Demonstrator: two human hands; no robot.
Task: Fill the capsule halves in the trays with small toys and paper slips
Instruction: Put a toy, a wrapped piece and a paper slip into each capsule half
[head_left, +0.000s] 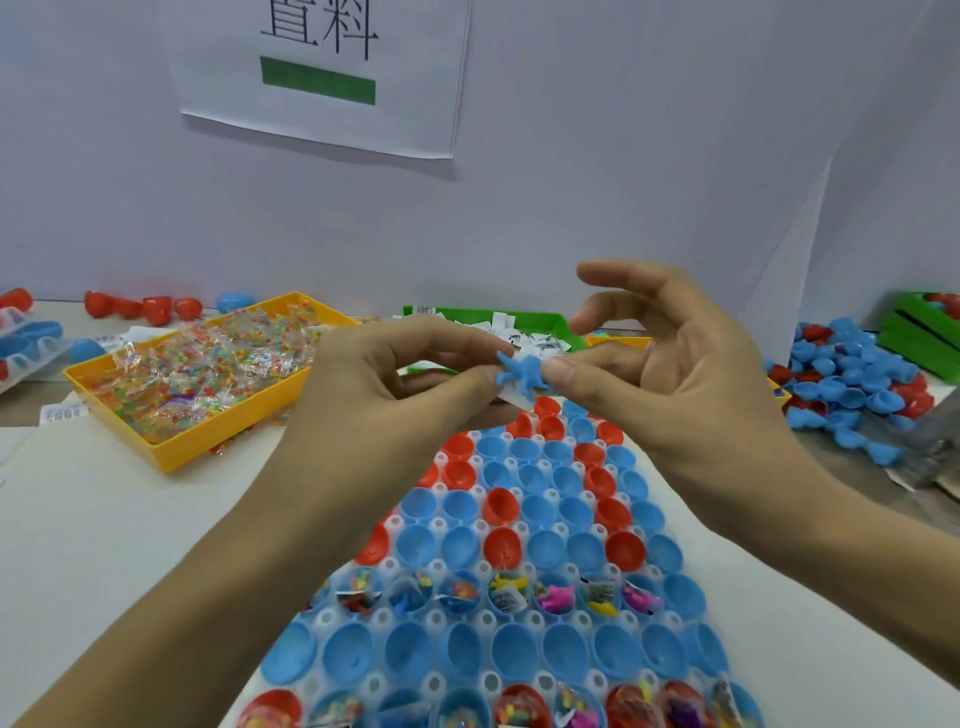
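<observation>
A: What are the hands doing?

B: Both are hovering above the far end of the tray (441, 457). The left hand (395, 379) and the right hand (670, 364) are pinching one small blue toy (519, 375) between them, each with thumb and forefinger closed on it. The other fingers of the right hand are spreading loosely upward.

A: Is anything else being held?

B: A white paper slip (511, 397) is showing just under the toy, against the left fingertips; whether it is being gripped I cannot tell.

A: And the capsule halves?

B: Blue and red capsule halves (550, 545) are sitting open side up in the tray. One row nearer the person is holding toys and slips (506, 595), the row below it is sitting bare, and the nearest row is filled again.

A: What is lying around?

B: A yellow bin (171, 452) of clear packets with coloured bits is sitting to the left. A green bin (563, 325) of paper slips is lying behind the hands. A loose pile of blue and red halves (852, 379) is lying to the right, and a printed sheet (322, 73) is hanging on the wall.
</observation>
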